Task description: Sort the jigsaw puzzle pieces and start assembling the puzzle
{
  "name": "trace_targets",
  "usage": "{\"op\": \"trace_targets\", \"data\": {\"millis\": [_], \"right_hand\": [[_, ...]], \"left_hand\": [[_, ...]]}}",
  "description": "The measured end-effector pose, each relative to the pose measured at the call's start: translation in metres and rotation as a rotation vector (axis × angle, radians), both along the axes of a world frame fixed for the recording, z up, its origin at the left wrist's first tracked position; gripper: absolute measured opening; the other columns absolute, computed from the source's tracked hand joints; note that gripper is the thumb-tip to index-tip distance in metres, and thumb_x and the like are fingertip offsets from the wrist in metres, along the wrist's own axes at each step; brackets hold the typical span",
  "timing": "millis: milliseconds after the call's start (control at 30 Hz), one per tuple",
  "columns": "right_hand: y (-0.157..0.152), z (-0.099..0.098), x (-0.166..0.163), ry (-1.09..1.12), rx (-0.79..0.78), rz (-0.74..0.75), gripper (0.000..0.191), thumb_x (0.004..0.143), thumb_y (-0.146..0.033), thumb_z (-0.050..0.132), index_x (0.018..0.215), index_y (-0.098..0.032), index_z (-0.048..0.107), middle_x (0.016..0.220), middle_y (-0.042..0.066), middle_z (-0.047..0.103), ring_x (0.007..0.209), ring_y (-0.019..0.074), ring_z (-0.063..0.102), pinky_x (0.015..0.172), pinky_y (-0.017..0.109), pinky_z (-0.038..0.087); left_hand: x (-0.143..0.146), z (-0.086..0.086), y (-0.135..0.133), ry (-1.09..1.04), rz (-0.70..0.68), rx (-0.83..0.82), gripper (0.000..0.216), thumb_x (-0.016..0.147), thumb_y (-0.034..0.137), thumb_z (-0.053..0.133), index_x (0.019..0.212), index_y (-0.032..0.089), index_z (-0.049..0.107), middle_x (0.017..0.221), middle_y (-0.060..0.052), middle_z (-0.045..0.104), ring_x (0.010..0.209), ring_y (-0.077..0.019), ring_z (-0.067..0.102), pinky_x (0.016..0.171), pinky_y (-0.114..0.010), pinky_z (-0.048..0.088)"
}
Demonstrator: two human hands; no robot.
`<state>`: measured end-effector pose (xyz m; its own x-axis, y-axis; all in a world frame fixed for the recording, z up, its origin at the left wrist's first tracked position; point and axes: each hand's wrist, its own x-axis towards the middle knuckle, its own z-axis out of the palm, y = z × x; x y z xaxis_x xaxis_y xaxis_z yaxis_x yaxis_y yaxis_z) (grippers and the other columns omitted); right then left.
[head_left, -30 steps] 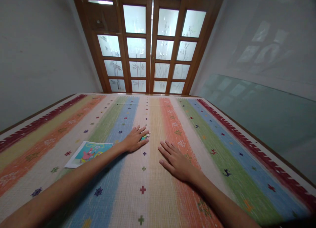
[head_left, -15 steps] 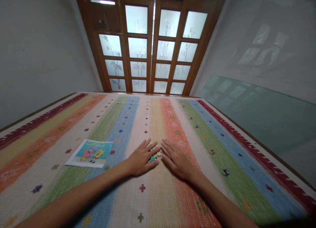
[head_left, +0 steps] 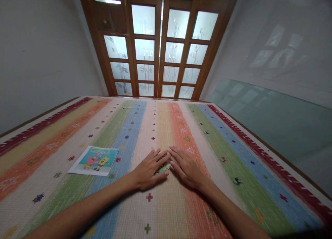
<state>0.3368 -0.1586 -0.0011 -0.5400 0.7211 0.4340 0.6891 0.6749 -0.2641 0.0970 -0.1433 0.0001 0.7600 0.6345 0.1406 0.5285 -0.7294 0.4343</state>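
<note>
My left hand (head_left: 149, 170) lies flat on the striped mat (head_left: 233, 156), fingers stretched out toward the right. My right hand (head_left: 185, 167) rests flat beside it, fingers pointing left, and the fingertips of both hands almost meet. Between and partly under the two hands sits a small pile of coloured puzzle pieces (head_left: 163, 168), mostly hidden by the fingers. A cartoon picture card (head_left: 94, 160) lies flat on the mat to the left of my left forearm.
The mat has long coloured stripes with small cross and star marks and a red border on both sides. A wooden double door (head_left: 158, 45) with frosted glass panes stands at the far end. Grey walls run along both sides.
My left hand has slid the pieces back and to the right, toward me. My right hand has moved left to meet it, and the two hands have closed in on the pile.
</note>
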Motion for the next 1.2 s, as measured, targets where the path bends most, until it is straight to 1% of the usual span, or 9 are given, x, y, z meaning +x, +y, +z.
{"op": "trace_targets", "data": {"millis": [167, 267, 400, 533, 667, 800, 933, 1067, 1200], "right_hand": [[0.000, -0.001, 0.001, 0.028, -0.001, -0.013, 0.048, 0.107, -0.034, 0.037, 0.147, -0.014, 0.052, 0.148, 0.018, 0.057, 0.141, 0.0284, 0.051, 0.116, 0.053, 0.045], [0.001, -0.002, 0.001, 0.028, -0.021, -0.027, 0.048, 0.107, -0.036, 0.038, 0.146, -0.014, 0.053, 0.148, 0.018, 0.057, 0.140, 0.0290, 0.051, 0.116, 0.053, 0.045], [0.004, -0.002, 0.000, 0.020, -0.060, -0.010, 0.044, 0.106, -0.034, 0.041, 0.142, -0.015, 0.058, 0.148, 0.017, 0.058, 0.141, 0.0285, 0.051, 0.117, 0.052, 0.043], [0.006, -0.002, -0.003, 0.041, -0.086, 0.015, 0.040, 0.104, -0.031, 0.046, 0.137, -0.015, 0.061, 0.143, 0.017, 0.061, 0.137, 0.0279, 0.054, 0.117, 0.052, 0.044], [0.005, -0.004, -0.005, 0.061, -0.096, 0.048, 0.035, 0.102, -0.029, 0.049, 0.131, -0.015, 0.064, 0.137, 0.015, 0.065, 0.133, 0.0276, 0.057, 0.115, 0.052, 0.045], [0.004, -0.001, -0.005, 0.056, -0.121, 0.047, 0.034, 0.103, -0.031, 0.049, 0.129, -0.015, 0.064, 0.136, 0.016, 0.065, 0.129, 0.0267, 0.058, 0.113, 0.050, 0.047], [0.007, 0.010, -0.006, -0.014, -0.152, 0.065, 0.036, 0.105, -0.034, 0.045, 0.131, -0.015, 0.063, 0.136, 0.016, 0.065, 0.129, 0.0262, 0.057, 0.113, 0.049, 0.046], [0.012, 0.020, -0.010, -0.086, -0.223, 0.114, 0.045, 0.106, -0.042, 0.046, 0.140, -0.014, 0.057, 0.147, 0.017, 0.057, 0.140, 0.0268, 0.050, 0.118, 0.049, 0.040], [0.015, 0.021, -0.024, -0.079, -0.258, 0.158, 0.055, 0.106, -0.048, 0.045, 0.149, -0.015, 0.049, 0.158, 0.017, 0.045, 0.149, 0.0262, 0.039, 0.123, 0.049, 0.033]], "left_hand": [[-0.003, 0.006, 0.003, -0.067, 0.027, -0.022, 0.061, 0.109, 0.053, 0.031, 0.163, 0.025, 0.023, 0.169, -0.007, 0.026, 0.156, -0.0253, 0.024, 0.129, -0.051, 0.019], [-0.012, 0.015, 0.012, -0.112, 0.062, -0.014, 0.053, 0.110, 0.044, 0.028, 0.157, 0.024, 0.036, 0.166, -0.007, 0.035, 0.154, -0.0228, 0.030, 0.128, -0.047, 0.025], [-0.029, 0.023, 0.024, -0.170, 0.125, -0.009, 0.045, 0.107, 0.038, 0.032, 0.143, 0.021, 0.053, 0.144, -0.011, 0.060, 0.134, -0.0249, 0.054, 0.116, -0.046, 0.042], [-0.044, 0.021, 0.021, -0.205, 0.133, 0.091, 0.035, 0.104, 0.031, 0.039, 0.130, 0.020, 0.060, 0.123, -0.012, 0.067, 0.116, -0.0256, 0.061, 0.102, -0.046, 0.051], [-0.058, 0.017, 0.009, -0.182, 0.073, 0.218, 0.028, 0.104, 0.027, 0.044, 0.119, 0.017, 0.064, 0.105, -0.010, 0.067, 0.098, -0.0232, 0.063, 0.088, -0.041, 0.054], [-0.068, 0.017, 0.004, -0.138, 0.080, 0.221, 0.029, 0.102, 0.030, 0.048, 0.126, 0.018, 0.060, 0.107, -0.010, 0.065, 0.097, -0.0234, 0.064, 0.085, -0.038, 0.054], [-0.066, 0.017, 0.004, -0.085, 0.055, 0.198, 0.023, 0.101, 0.031, 0.048, 0.113, 0.019, 0.062, 0.095, -0.007, 0.063, 0.085, -0.0216, 0.062, 0.078, -0.036, 0.052], [-0.063, 0.016, 0.005, -0.063, 0.031, 0.216, 0.021, 0.101, 0.030, 0.047, 0.101, 0.018, 0.063, 0.086, -0.005, 0.059, 0.078, -0.0202, 0.058, 0.072, -0.033, 0.047], [-0.062, 0.015, 0.005, -0.073, 0.024, 0.224, 0.020, 0.102, 0.029, 0.047, 0.098, 0.017, 0.062, 0.084, -0.005, 0.059, 0.076, -0.0193, 0.056, 0.071, -0.032, 0.044]]}}
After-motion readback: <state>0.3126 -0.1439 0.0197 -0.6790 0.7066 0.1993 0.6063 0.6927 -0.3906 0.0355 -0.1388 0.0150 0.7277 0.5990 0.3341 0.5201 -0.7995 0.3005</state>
